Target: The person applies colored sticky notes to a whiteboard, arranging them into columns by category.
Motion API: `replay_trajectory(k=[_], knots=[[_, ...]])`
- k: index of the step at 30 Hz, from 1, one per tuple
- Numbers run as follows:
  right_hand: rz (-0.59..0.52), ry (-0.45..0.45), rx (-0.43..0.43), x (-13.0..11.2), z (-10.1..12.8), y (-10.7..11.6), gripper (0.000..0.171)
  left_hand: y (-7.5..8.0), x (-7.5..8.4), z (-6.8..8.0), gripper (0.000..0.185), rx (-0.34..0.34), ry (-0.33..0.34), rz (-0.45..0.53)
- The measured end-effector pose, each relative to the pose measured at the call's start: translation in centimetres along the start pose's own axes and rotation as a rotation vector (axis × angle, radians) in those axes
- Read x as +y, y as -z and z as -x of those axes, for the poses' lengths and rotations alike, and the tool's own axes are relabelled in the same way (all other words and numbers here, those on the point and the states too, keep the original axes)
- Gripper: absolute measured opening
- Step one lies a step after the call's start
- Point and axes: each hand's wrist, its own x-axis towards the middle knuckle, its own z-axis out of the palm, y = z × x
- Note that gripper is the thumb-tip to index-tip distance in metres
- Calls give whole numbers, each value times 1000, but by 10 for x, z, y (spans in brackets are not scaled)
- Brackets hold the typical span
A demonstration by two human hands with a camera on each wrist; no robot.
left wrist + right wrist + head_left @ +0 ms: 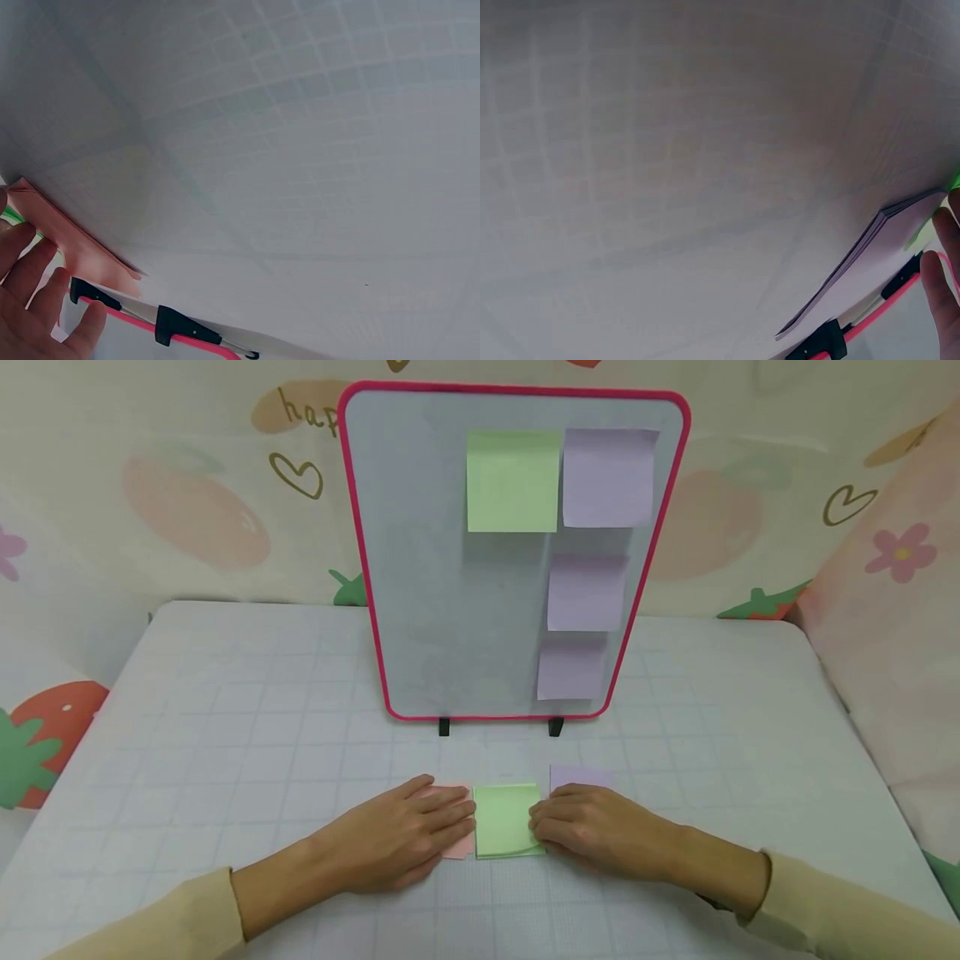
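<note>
A pad of green sticky notes [506, 820] lies on the table between my hands. My right hand [600, 831] is at its right edge with fingers bent, pinching the top note by its lower right side, where that corner lifts off the pad. Partly under this hand lies a purple sticky-note pad [581, 777], also showing in the right wrist view as a thin stack [870, 255]. My left hand [408, 835] rests with its fingers extended over a pink sticky-note pad [459, 847], whose edge [82, 247] appears in the left wrist view.
Behind the pads stands a whiteboard [457, 618] with a pink frame on black feet [444, 727]. One green note [513, 482] and three purple notes [609, 478] are stuck on its right half. A patterned cloth [195, 510] hangs behind the grid-covered table [247, 735].
</note>
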Motion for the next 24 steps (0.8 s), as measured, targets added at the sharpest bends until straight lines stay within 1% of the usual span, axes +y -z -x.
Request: replay_trajectory(k=[4, 9, 17, 24], knots=[[-74, -32, 5, 1, 1, 1, 9, 0, 0, 1, 47, -1, 4, 1], [-143, -75, 24, 2, 1, 2, 13, 0, -1, 2, 48, 22, -2, 2], [-286, -186, -36, 3, 2, 7, 7, 1, -1, 2, 50, 59, -14, -8], [-381, -268, -68, 7, 2, 8, 8, 1, 0, 2, 49, 43, -10, 4]])
